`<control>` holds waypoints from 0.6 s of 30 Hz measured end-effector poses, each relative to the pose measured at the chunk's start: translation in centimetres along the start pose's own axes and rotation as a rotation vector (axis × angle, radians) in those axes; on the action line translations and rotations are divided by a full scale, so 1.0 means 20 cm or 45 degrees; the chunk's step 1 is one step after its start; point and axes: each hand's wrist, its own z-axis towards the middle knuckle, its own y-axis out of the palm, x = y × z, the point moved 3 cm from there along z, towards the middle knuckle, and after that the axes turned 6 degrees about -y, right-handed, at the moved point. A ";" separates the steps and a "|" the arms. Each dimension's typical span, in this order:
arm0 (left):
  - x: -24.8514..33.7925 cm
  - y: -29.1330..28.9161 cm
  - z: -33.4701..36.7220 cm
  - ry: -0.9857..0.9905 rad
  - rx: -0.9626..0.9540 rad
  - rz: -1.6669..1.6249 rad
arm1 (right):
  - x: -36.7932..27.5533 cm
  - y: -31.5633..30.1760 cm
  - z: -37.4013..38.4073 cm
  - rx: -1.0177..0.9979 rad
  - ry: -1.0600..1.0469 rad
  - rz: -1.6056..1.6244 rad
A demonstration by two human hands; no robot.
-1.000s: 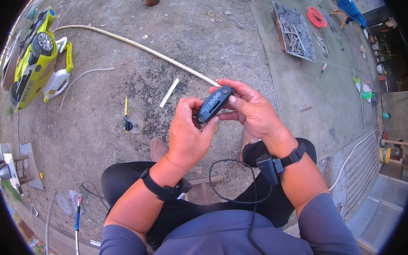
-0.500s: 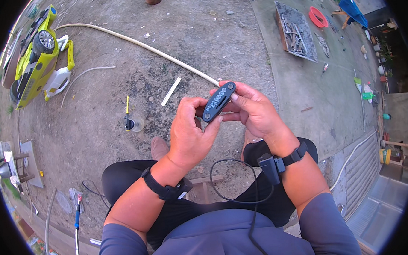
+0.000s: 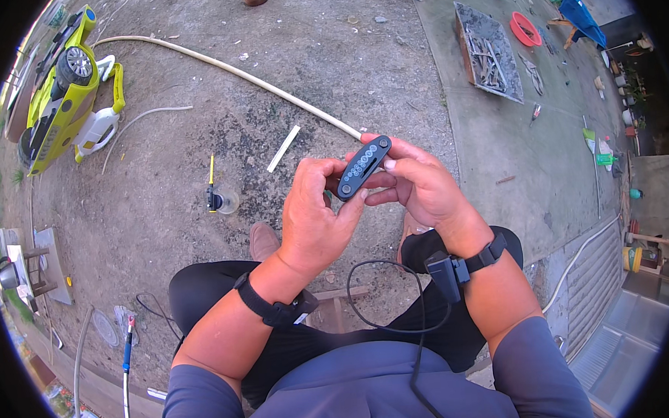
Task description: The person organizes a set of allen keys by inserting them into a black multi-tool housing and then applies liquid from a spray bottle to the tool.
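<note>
The black folding multi-tool (image 3: 363,168) is pinched between both hands, in front of the body and above the ground. Its lower-left end is gripped by the left hand (image 3: 316,210), with the thumb pressed at the bottom edge; its upper-right end is clasped by the right hand (image 3: 428,189), with the thumb set close to its right side. The tool is tilted, and its marked face is turned upward, uncovered by the fingers. A dark strap is worn on each wrist, and a black cable (image 3: 413,371) is draped over the lap.

Beyond the knees, the rough dirt ground (image 3: 327,65) is speckled with dark patches and crossed by a long pale hose (image 3: 267,86), whose near end is hidden by the hands. A white strip (image 3: 284,149) is seen just left of it, and a black-and-yellow implement (image 3: 213,199) farther left.

At the far left, a lime-green toy car (image 3: 57,121) is tipped on its side. To the right, smoother greenish paving (image 3: 497,140) is occupied by a grey board (image 3: 483,19) strewn with scraps and a red basin (image 3: 517,33).
</note>
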 end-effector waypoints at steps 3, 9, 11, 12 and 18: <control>0.00 0.00 0.00 0.011 -0.050 0.059 | 0.00 0.01 -0.01 -0.024 0.001 0.060; 0.00 0.00 0.01 0.105 -0.095 0.216 | 0.01 0.01 -0.01 0.069 0.002 -0.058; 0.00 -0.01 0.02 0.037 -0.165 0.157 | -0.01 0.00 -0.01 0.163 -0.138 -0.098; -0.01 -0.02 0.03 0.002 -0.201 0.126 | -0.03 -0.01 -0.01 0.212 -0.207 -0.120; -0.33 -0.29 0.21 -0.459 -0.119 0.223 | -0.19 -0.08 -0.07 0.302 -0.336 -0.033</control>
